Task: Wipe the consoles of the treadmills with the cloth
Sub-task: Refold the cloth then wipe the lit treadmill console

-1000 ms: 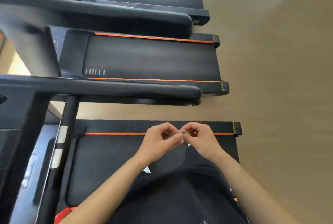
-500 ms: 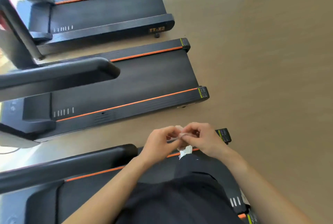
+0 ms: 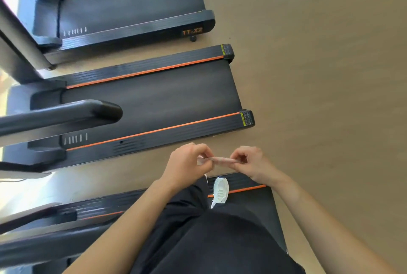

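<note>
Pale wood-look flooring (image 3: 319,75) carries a row of black treadmills, and we stand at the rear of the nearest black treadmill with orange side stripes (image 3: 248,206), dark clothing (image 3: 209,240) filling the bottom of the view and one white lace-up sneaker (image 3: 221,191) planted on the side rail, close to the deck's edge. Over the shoe our left hand (image 3: 187,163) and right hand (image 3: 253,163) meet, fingers curled, each pinching one end of a thin, pinkish folded strip of cloth (image 3: 222,160) that spans the small gap between them; we see it edge-on and cannot tell how it is folded. Beyond lies the middle black treadmill with an orange-edged belt (image 3: 154,101), a rounded black handrail (image 3: 66,117) reaching over it from the left, and past that the farthest black treadmill with orange lettering (image 3: 132,9). No consoles show in view. We judge three risks: so light a pinch could let the cloth slip onto the belt or into the floor gap between machines; with our eyes on our hands and a foot so near the edge, a step toward the next machine could miss its footing; and a cloth folded this small would cover little of a console per pass.
</note>
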Motion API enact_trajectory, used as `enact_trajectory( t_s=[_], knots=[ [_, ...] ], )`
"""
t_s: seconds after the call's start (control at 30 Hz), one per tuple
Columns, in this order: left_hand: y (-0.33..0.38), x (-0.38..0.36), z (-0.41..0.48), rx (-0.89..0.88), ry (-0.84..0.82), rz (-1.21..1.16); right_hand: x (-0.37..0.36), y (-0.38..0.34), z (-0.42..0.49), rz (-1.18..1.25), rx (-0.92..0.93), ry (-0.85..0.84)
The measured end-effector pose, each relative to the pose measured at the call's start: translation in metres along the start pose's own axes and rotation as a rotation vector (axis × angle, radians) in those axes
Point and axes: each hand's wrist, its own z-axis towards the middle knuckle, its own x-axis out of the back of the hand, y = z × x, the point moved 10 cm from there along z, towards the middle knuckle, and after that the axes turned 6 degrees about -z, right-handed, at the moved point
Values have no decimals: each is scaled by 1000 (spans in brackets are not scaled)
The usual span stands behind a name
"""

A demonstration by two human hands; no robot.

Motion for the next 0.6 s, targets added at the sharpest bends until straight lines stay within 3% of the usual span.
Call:
enact_trajectory(
  t_s=[0.17,0.3,0.47,0.6],
  knots=[
    [-24,27,36,114,41,-274,18,-3,47,5,-12,-10],
    [-49,61,74,170,91,-323,51,-32,98,79,-18,72],
    [-81,128,139,162,135,-411,85,-109,206,160,10,66],
    [-129,197,179,236,281,-441,92,-195,307,89,60,-27]
  ],
)
